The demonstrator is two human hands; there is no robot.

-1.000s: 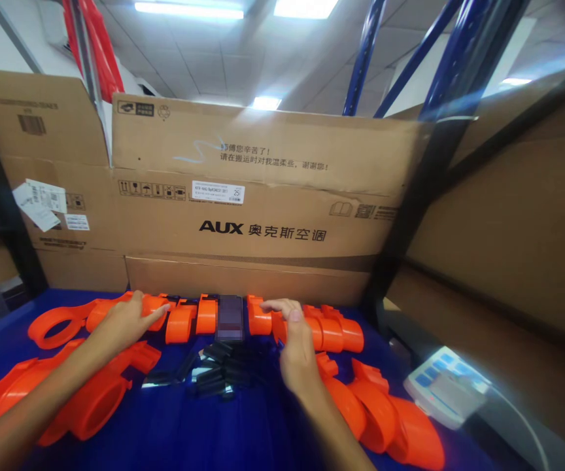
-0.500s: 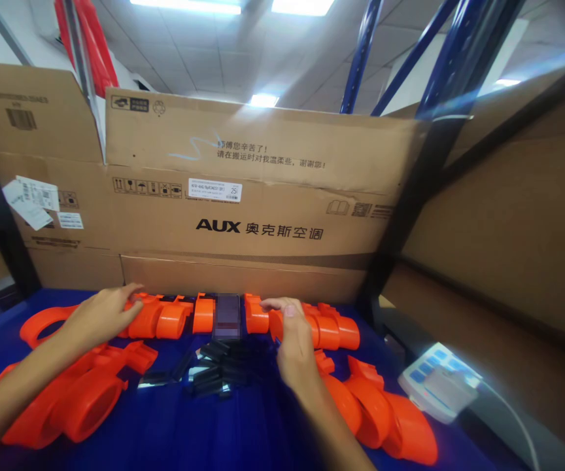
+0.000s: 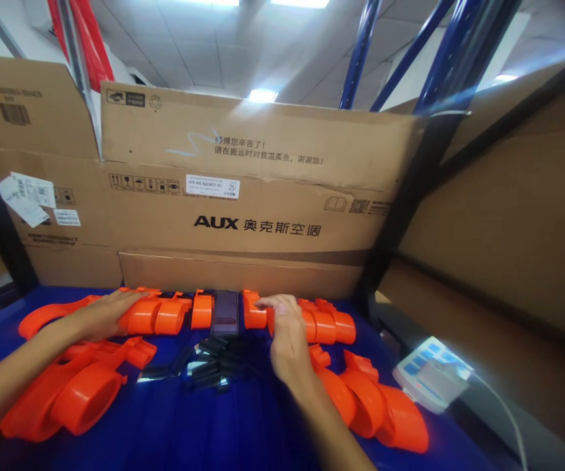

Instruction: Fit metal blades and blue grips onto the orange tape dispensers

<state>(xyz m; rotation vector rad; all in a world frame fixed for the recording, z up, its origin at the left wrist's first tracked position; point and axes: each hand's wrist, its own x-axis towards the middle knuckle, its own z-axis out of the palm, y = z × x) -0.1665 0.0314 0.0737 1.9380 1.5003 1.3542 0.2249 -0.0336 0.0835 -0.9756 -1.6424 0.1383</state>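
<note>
My left hand (image 3: 103, 315) lies with its fingers stretched out along the left end of the back row of orange plastic rings (image 3: 169, 317). It rests on or just over them; contact is not certain. My right hand (image 3: 287, 337) is at the right back row of orange rings (image 3: 326, 327), fingers extended leftward beside an upright orange piece (image 3: 254, 311). Neither hand is lifting anything. Between the hands stands a dark, phone-like flat panel (image 3: 226, 314), its surface blurred. In front of it lies a pile of small black pieces (image 3: 216, 360).
More orange rings with tabs lie at front left (image 3: 89, 396) and front right (image 3: 400, 415) on the blue surface (image 3: 204, 435). A white device with blue keys (image 3: 432, 376) and a cable sits at right. Behind stands a cardboard sheet (image 3: 263, 261), beside dark rack posts (image 3: 393, 235).
My left hand has come down and flattened onto the left back rings, its fingers now straighter. My right hand has hardly moved. The view has shifted slightly.
</note>
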